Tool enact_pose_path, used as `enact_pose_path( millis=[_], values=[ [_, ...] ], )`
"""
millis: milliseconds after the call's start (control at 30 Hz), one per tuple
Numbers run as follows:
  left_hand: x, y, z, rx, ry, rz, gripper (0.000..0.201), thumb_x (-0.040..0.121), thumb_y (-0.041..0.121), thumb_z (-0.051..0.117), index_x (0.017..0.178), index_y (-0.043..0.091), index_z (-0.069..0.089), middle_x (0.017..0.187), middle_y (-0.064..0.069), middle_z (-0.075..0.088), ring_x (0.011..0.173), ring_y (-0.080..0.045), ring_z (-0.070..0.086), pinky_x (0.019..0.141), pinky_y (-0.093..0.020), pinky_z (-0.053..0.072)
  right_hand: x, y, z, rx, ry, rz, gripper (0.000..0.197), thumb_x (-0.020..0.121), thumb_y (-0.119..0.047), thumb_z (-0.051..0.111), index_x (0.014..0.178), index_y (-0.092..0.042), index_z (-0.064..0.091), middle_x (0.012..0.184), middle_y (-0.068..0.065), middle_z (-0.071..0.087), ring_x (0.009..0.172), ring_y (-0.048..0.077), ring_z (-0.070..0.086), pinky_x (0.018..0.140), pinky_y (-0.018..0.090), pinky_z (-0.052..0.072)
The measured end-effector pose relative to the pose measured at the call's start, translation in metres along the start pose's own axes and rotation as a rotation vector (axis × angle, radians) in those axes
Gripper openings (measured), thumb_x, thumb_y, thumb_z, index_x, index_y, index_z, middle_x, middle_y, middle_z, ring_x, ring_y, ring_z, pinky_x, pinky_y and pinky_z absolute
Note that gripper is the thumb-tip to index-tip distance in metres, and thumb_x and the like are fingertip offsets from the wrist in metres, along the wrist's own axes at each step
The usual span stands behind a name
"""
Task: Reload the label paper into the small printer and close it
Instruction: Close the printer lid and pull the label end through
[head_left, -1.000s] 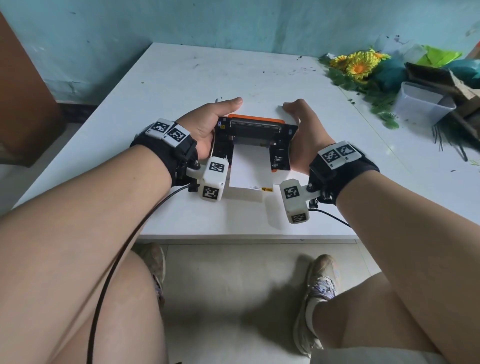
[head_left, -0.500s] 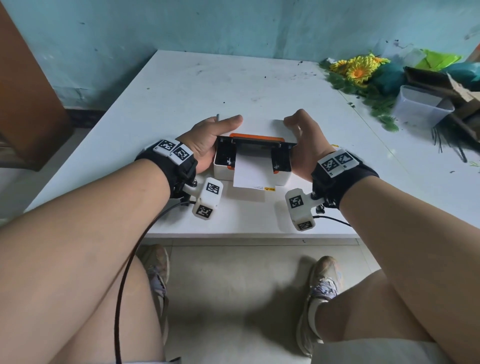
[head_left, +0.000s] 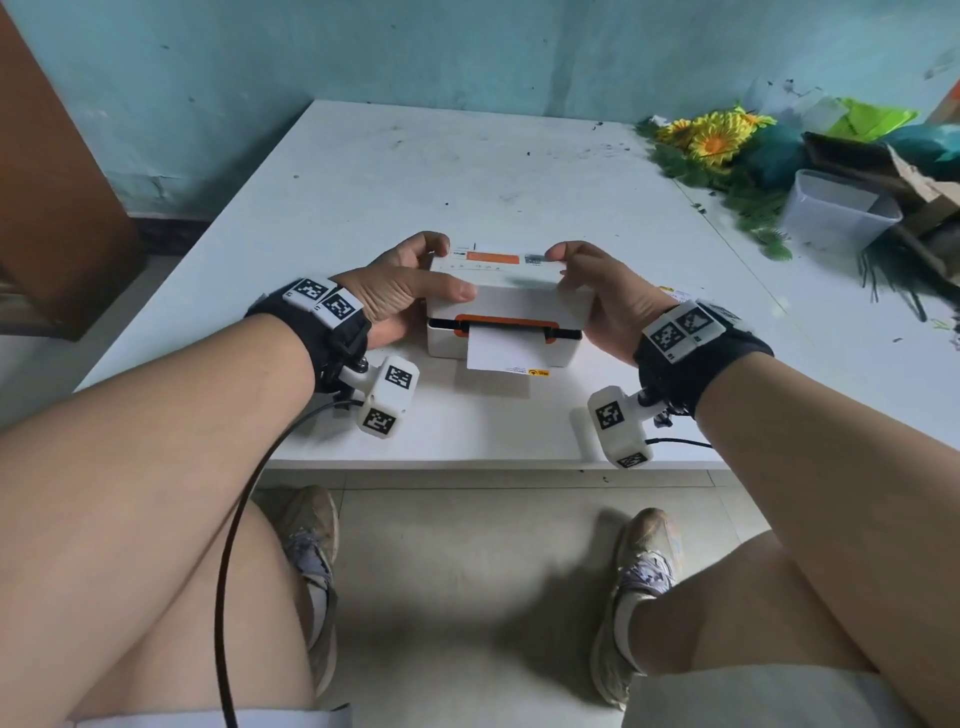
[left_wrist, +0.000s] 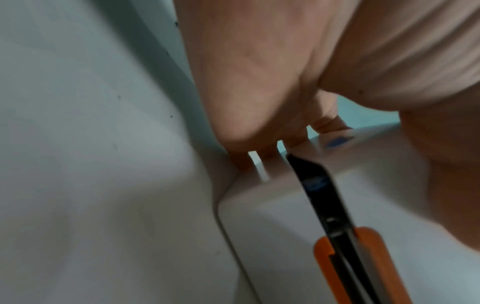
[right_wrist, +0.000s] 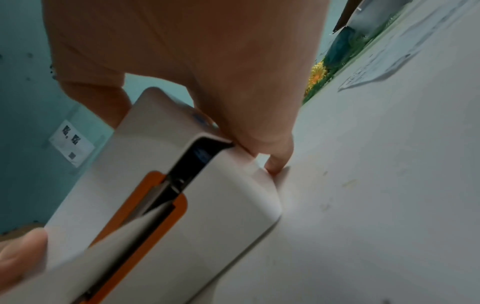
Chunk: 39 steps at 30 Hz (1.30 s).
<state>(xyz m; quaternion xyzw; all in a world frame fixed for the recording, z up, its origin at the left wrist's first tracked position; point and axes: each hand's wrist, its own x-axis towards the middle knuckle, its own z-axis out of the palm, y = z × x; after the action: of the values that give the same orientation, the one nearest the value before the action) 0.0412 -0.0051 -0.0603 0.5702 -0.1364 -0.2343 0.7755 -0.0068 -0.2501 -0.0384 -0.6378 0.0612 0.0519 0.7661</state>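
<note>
Now | both grips clamp printer (head_left: 506, 306) | flowers (head_left: 714, 136), tub (head_left: 836, 210) well right

- The printer (head_left: 506, 312) stands on the bench (head_left: 467, 171), near its front edge, before me.
- My left hand (head_left: 400, 291) is on its left side, my right hand (head_left: 602, 296) on its right side.
- The label paper (head_left: 493, 351) comes out of its front onto the bench.
- The flowers (head_left: 711, 140) and a container (head_left: 836, 213) lie far right, behind the printer.
</note>
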Motion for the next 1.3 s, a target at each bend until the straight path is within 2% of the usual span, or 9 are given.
enact_pose_path(
  millis=[233, 367, 433, 533, 633, 800, 867, 1000, 1300],
  values=[
    [-0.005, 0.003, -0.001, 0.142, 0.031, 0.004, 0.060, 0.050, 0.003, 0.091, 0.093, 0.026, 0.056, 0.107, -0.006, 0.072, 0.095, -0.020, 0.072, 0.085, -0.029, 0.062, -0.008, -0.007, 0.006, -0.067, 0.043, 0.014, 0.025, 0.068, -0.004, 0.053, 0.084, -0.019, 0.065, 0.081, 0.003, 0.055, 0.074, 0.020, 0.051, 0.063, 0.029, 0.044],
    [-0.012, 0.008, 0.002, 0.260, 0.108, -0.003, 0.066, 0.045, 0.016, 0.098, 0.102, 0.026, 0.066, 0.109, -0.008, 0.073, 0.098, -0.021, 0.069, 0.099, -0.032, 0.058, -0.015, -0.011, 0.010, -0.109, 0.099, 0.045, 0.031, 0.078, -0.004, 0.059, 0.101, -0.020, 0.073, 0.087, 0.003, 0.063, 0.083, 0.021, 0.058, 0.090, 0.038, 0.058],
    [-0.017, 0.014, 0.007, 0.324, 0.142, -0.022, 0.070, 0.044, 0.018, 0.101, 0.106, 0.025, 0.069, 0.117, -0.012, 0.074, 0.100, -0.019, 0.069, 0.093, -0.026, 0.059, -0.020, -0.013, 0.013, -0.159, 0.141, 0.069, 0.041, 0.080, -0.007, 0.062, 0.114, -0.026, 0.074, 0.100, 0.004, 0.070, 0.093, 0.024, 0.064, 0.105, 0.047, 0.056],
    [-0.022, 0.023, 0.015, 0.403, 0.177, -0.065, 0.070, 0.054, 0.009, 0.103, 0.114, 0.022, 0.069, 0.134, -0.016, 0.073, 0.102, -0.015, 0.069, 0.080, -0.016, 0.054, -0.028, -0.020, 0.019, -0.297, 0.225, 0.102, 0.053, 0.074, -0.018, 0.069, 0.126, -0.028, 0.068, 0.115, 0.003, 0.071, 0.106, 0.025, 0.069, 0.103, 0.055, 0.058],
    [-0.025, 0.031, 0.023, 0.478, 0.242, -0.145, 0.057, 0.068, 0.012, 0.098, 0.116, 0.029, 0.071, 0.132, -0.004, 0.075, 0.099, -0.014, 0.067, 0.077, -0.027, 0.050, -0.035, -0.026, 0.024, -0.422, 0.259, 0.165, 0.028, 0.070, -0.020, 0.068, 0.097, -0.012, 0.067, 0.100, 0.008, 0.064, 0.103, 0.032, 0.070, 0.098, 0.061, 0.058],
    [-0.025, 0.035, 0.036, 0.358, 0.352, -0.265, 0.080, 0.035, 0.008, 0.101, 0.109, 0.027, 0.074, 0.122, -0.009, 0.078, 0.126, -0.028, 0.067, 0.111, -0.058, 0.050, -0.047, -0.033, 0.034, -0.589, 0.316, 0.175, 0.013, 0.094, -0.022, 0.066, 0.097, -0.012, 0.059, 0.106, 0.009, 0.071, 0.105, 0.027, 0.071, 0.095, 0.040, 0.063],
    [-0.022, 0.033, 0.040, 0.342, 0.392, -0.260, 0.084, 0.029, 0.007, 0.105, 0.106, 0.026, 0.075, 0.120, -0.008, 0.078, 0.128, -0.030, 0.066, 0.112, -0.057, 0.050, -0.057, -0.038, 0.045, -0.634, 0.286, 0.130, 0.009, 0.103, -0.018, 0.060, 0.109, -0.010, 0.059, 0.094, 0.001, 0.060, 0.087, 0.018, 0.063, 0.075, 0.021, 0.062],
    [-0.019, 0.027, 0.045, 0.385, 0.422, -0.245, 0.050, 0.073, 0.001, 0.094, 0.109, 0.029, 0.073, 0.122, -0.004, 0.073, 0.130, -0.028, 0.063, 0.114, -0.052, 0.050, -0.061, -0.040, 0.053, -0.954, 0.221, 0.147, 0.034, 0.107, -0.006, 0.052, 0.140, -0.004, 0.058, 0.139, 0.004, 0.064, 0.125, 0.029, 0.065, 0.080, 0.019, 0.053],
    [-0.004, 0.026, 0.055, 0.368, 0.384, -0.241, 0.052, 0.089, 0.006, 0.077, 0.133, 0.032, 0.069, 0.142, 0.000, 0.064, 0.140, -0.026, 0.054, 0.119, -0.052, 0.044, -0.048, -0.040, 0.056, -1.236, 0.242, 0.101, 0.030, 0.108, -0.010, 0.051, 0.137, -0.006, 0.060, 0.127, 0.007, 0.066, 0.130, 0.026, 0.063, 0.108, 0.029, 0.046]
  ],
)
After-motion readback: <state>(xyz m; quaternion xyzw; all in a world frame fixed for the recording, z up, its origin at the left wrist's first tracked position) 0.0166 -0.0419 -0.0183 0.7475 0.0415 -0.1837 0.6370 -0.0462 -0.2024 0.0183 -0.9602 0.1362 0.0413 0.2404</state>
